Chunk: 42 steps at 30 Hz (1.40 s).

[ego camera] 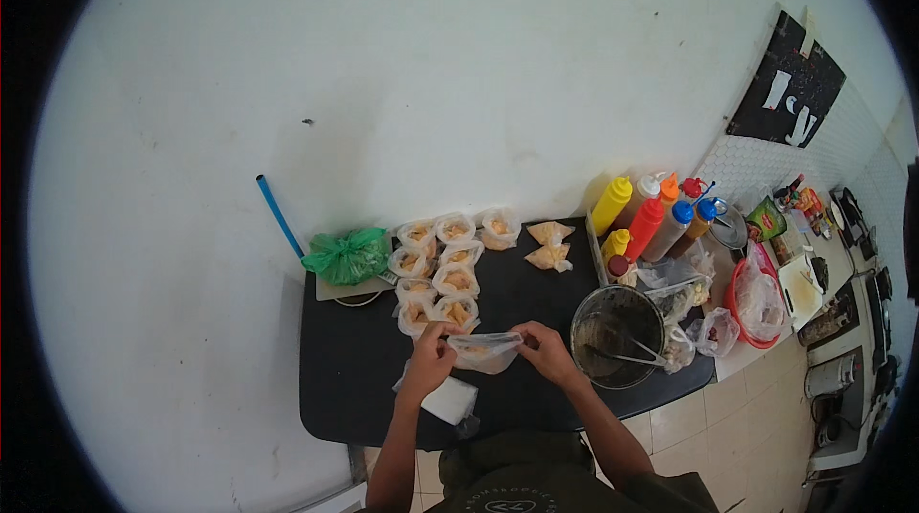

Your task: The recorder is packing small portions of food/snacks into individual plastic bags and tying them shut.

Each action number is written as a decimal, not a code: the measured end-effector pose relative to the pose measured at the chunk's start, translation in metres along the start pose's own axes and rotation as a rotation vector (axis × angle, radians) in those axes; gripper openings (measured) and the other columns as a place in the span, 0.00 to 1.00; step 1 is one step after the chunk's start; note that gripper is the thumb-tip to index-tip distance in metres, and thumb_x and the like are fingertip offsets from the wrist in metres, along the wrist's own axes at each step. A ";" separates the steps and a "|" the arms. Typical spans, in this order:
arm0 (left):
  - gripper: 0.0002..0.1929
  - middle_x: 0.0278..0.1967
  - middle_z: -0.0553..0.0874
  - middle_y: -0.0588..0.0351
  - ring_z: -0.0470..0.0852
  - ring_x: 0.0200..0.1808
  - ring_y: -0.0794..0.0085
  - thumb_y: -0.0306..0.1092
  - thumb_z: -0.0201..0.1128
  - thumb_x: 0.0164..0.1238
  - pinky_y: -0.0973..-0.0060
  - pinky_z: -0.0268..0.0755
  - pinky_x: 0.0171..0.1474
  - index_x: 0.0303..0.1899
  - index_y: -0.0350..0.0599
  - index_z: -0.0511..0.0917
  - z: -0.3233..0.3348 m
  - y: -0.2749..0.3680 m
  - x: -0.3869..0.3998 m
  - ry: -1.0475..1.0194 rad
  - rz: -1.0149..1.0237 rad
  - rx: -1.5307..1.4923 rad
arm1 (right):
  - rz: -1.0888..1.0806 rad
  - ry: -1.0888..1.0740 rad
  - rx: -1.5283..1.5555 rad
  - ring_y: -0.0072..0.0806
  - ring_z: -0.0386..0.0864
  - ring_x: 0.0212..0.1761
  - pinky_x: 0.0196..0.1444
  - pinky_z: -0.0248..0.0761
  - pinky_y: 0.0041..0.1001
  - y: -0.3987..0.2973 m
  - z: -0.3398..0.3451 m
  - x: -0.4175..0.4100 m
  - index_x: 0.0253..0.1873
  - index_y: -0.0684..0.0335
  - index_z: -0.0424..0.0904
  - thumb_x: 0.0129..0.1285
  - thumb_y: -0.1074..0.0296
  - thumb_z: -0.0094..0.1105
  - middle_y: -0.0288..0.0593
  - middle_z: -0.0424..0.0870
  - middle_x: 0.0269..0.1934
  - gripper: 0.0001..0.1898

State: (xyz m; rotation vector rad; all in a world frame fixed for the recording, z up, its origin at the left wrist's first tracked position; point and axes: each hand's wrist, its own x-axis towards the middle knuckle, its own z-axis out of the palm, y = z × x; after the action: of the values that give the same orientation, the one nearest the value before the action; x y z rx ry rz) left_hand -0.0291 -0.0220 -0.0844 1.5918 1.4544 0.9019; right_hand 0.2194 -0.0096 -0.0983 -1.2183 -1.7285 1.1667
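My left hand (433,359) and my right hand (546,351) pinch the two upper corners of a clear plastic bag (486,355), which is stretched between them with some orange-tan food low inside. Just beyond stand several open clear bags of similar food (456,280) in two columns. Under and beside my left wrist lies a stack of white plastic bags (452,399). Farther back on the black table (344,369) rest two tied bags of crumbly tan food (551,246). Near my right hand is a dark round pot (617,333) with metal tongs (632,356) in it.
A green plastic bag (352,254) sits on a flat pale appliance at the left, near a blue tube (278,215). Squeeze bottles (644,226) stand in a tray at the right, beside filled clear bags (675,294). Beyond are a red basin (754,305) and a white cutting board (800,290).
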 end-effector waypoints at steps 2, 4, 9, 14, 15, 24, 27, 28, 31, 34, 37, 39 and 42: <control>0.25 0.43 0.81 0.55 0.81 0.44 0.68 0.23 0.64 0.56 0.75 0.73 0.43 0.58 0.42 0.69 0.002 -0.038 -0.010 -0.083 -0.144 -0.860 | -0.051 0.021 -0.009 0.18 0.72 0.31 0.34 0.68 0.23 -0.001 0.002 0.000 0.42 0.65 0.80 0.59 0.77 0.64 0.36 0.76 0.34 0.07; 0.30 0.45 0.81 0.55 0.81 0.44 0.68 0.26 0.65 0.58 0.75 0.73 0.45 0.62 0.44 0.64 0.020 -0.054 -0.011 0.031 0.009 -0.523 | -0.038 -0.003 -0.002 0.19 0.72 0.32 0.35 0.68 0.22 0.003 0.006 -0.001 0.39 0.66 0.80 0.58 0.78 0.64 0.36 0.75 0.34 0.05; 0.16 0.35 0.83 0.58 0.78 0.37 0.78 0.32 0.65 0.65 0.79 0.69 0.44 0.51 0.36 0.77 0.030 -0.054 -0.014 0.127 -0.026 -0.452 | -0.123 0.069 -0.004 0.23 0.74 0.33 0.35 0.68 0.24 -0.023 0.000 0.002 0.36 0.68 0.79 0.57 0.76 0.67 0.39 0.75 0.33 0.05; 0.07 0.32 0.83 0.59 0.76 0.34 0.81 0.27 0.60 0.68 0.81 0.68 0.38 0.41 0.32 0.80 0.004 0.022 -0.007 0.224 0.121 -0.154 | -0.244 0.240 0.057 0.25 0.75 0.33 0.34 0.68 0.25 -0.070 -0.021 0.016 0.37 0.70 0.80 0.58 0.72 0.68 0.41 0.76 0.30 0.08; 0.06 0.31 0.82 0.59 0.75 0.33 0.82 0.25 0.59 0.68 0.81 0.68 0.37 0.41 0.32 0.80 0.004 0.031 -0.003 0.262 0.207 -0.223 | -0.256 0.243 0.053 0.25 0.75 0.33 0.34 0.68 0.25 -0.076 -0.023 0.017 0.37 0.70 0.80 0.58 0.72 0.68 0.41 0.76 0.30 0.08; 0.07 0.36 0.82 0.59 0.79 0.38 0.81 0.26 0.60 0.68 0.81 0.71 0.44 0.45 0.37 0.75 0.002 0.116 0.022 0.324 0.286 -0.945 | -0.335 0.438 0.880 0.24 0.77 0.41 0.48 0.69 0.24 -0.119 -0.013 0.033 0.51 0.67 0.81 0.63 0.65 0.65 0.37 0.82 0.40 0.15; 0.13 0.40 0.81 0.58 0.79 0.43 0.80 0.28 0.65 0.65 0.80 0.71 0.48 0.48 0.39 0.74 0.000 0.113 0.034 0.225 0.135 -0.930 | -0.101 -0.030 0.521 0.21 0.77 0.43 0.48 0.70 0.24 -0.086 -0.018 0.036 0.52 0.68 0.79 0.64 0.64 0.64 0.36 0.83 0.41 0.16; 0.19 0.43 0.81 0.57 0.79 0.47 0.77 0.30 0.69 0.61 0.79 0.70 0.52 0.52 0.39 0.73 -0.003 0.103 0.035 0.114 0.099 -0.833 | -0.061 -0.007 0.458 0.20 0.77 0.42 0.46 0.70 0.24 -0.096 -0.017 0.036 0.51 0.68 0.79 0.65 0.64 0.64 0.35 0.82 0.40 0.16; 0.35 0.51 0.79 0.54 0.77 0.53 0.72 0.35 0.77 0.51 0.74 0.70 0.56 0.59 0.40 0.68 -0.018 0.075 0.032 -0.218 0.264 -0.608 | -0.050 0.106 0.497 0.19 0.76 0.39 0.43 0.71 0.23 -0.116 -0.010 0.046 0.49 0.68 0.79 0.67 0.63 0.61 0.34 0.82 0.37 0.14; 0.45 0.57 0.76 0.51 0.75 0.58 0.69 0.36 0.81 0.43 0.70 0.68 0.59 0.64 0.38 0.63 0.010 0.045 0.025 -0.240 0.187 -0.195 | -0.032 0.169 0.584 0.18 0.76 0.38 0.42 0.71 0.23 -0.131 -0.008 0.060 0.48 0.69 0.79 0.68 0.60 0.59 0.35 0.81 0.36 0.15; 0.41 0.54 0.78 0.50 0.78 0.56 0.69 0.34 0.79 0.46 0.71 0.70 0.57 0.62 0.35 0.64 0.017 0.071 0.020 -0.233 0.035 -0.451 | 0.032 0.123 0.595 0.18 0.76 0.40 0.43 0.71 0.23 -0.146 -0.022 0.065 0.48 0.70 0.79 0.70 0.58 0.57 0.36 0.81 0.37 0.17; 0.38 0.52 0.79 0.51 0.79 0.53 0.70 0.32 0.78 0.47 0.71 0.72 0.55 0.61 0.35 0.66 0.014 0.071 0.018 -0.196 0.010 -0.493 | 0.037 0.084 0.619 0.18 0.76 0.40 0.44 0.71 0.23 -0.152 -0.028 0.061 0.49 0.70 0.79 0.70 0.57 0.56 0.37 0.82 0.38 0.18; 0.33 0.50 0.81 0.52 0.81 0.49 0.70 0.29 0.75 0.50 0.72 0.75 0.52 0.58 0.34 0.68 0.008 0.086 0.013 -0.074 -0.017 -0.563 | -0.207 -0.008 0.350 0.18 0.77 0.42 0.45 0.72 0.23 -0.140 -0.040 0.046 0.51 0.69 0.78 0.67 0.58 0.60 0.40 0.82 0.40 0.18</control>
State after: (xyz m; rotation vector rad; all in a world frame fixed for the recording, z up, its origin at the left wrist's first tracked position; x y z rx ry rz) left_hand 0.0174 -0.0133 -0.0108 1.1744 1.0364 1.1098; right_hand 0.1982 0.0245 0.0491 -0.8071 -1.5328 1.2814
